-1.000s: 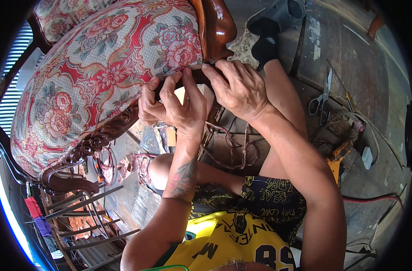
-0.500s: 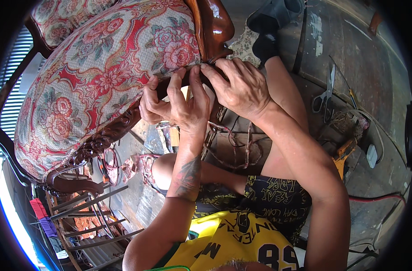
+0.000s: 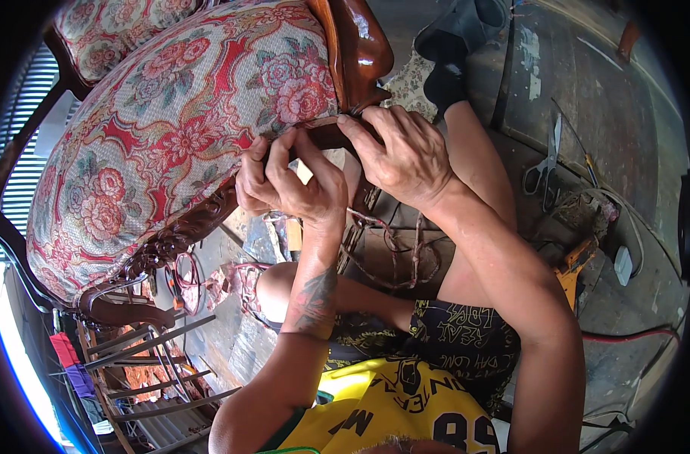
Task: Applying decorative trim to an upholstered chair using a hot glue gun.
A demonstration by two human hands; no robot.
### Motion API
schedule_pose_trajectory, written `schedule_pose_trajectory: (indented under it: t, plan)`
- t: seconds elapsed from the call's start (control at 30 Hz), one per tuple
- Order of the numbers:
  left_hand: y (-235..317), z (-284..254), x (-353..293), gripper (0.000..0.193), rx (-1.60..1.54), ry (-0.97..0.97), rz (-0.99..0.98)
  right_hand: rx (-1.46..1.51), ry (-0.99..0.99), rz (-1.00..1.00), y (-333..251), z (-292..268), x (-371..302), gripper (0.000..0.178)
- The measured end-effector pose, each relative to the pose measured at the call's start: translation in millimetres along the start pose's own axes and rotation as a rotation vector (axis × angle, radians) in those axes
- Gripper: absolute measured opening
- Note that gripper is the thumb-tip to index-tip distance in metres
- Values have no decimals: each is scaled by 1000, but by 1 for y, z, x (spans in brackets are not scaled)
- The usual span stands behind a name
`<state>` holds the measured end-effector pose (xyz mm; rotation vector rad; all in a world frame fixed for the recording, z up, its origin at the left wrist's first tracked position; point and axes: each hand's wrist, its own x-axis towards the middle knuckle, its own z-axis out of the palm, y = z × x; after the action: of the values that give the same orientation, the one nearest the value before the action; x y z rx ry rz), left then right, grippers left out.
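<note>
A floral upholstered seat (image 3: 163, 136) in red, green and cream fills the upper left, set in a carved, glossy brown wooden frame (image 3: 178, 231). My left hand (image 3: 295, 178) has its fingers curled at the seat's lower edge, gripping the fabric edge (image 3: 320, 121) where it meets the wood. To its right, my right hand (image 3: 405, 151) pinches the same edge close to the frame's corner post (image 3: 360, 57), fingers bent and thumb against the fabric. The fingertips partly cover whatever they press.
Scissors (image 3: 545, 166) lie on the floor at right, near tangled cables (image 3: 625, 204) and a yellow-orange tool (image 3: 573, 272). Thin slats (image 3: 155, 340) lean at lower left. A braided cord (image 3: 394, 257) runs between my legs. A second floral cushion (image 3: 118, 30) stands at upper left.
My left hand's fingers have slid slightly left and down along the fabric edge, curling more and drawing apart from the right thumb. My right hand has shifted only a little.
</note>
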<state>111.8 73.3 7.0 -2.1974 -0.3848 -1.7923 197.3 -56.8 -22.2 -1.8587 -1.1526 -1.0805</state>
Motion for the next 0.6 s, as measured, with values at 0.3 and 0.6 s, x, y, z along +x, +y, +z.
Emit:
schedule_pose_trajectory:
  t: [0.3,0.6]
  plan:
    - [-2,1,2,30,-101,62,2,-19,-1,11,-3,-2,3,36]
    - [-12,-12,-25,31,23,-177,157,-12,22,24,-2,1,0,35]
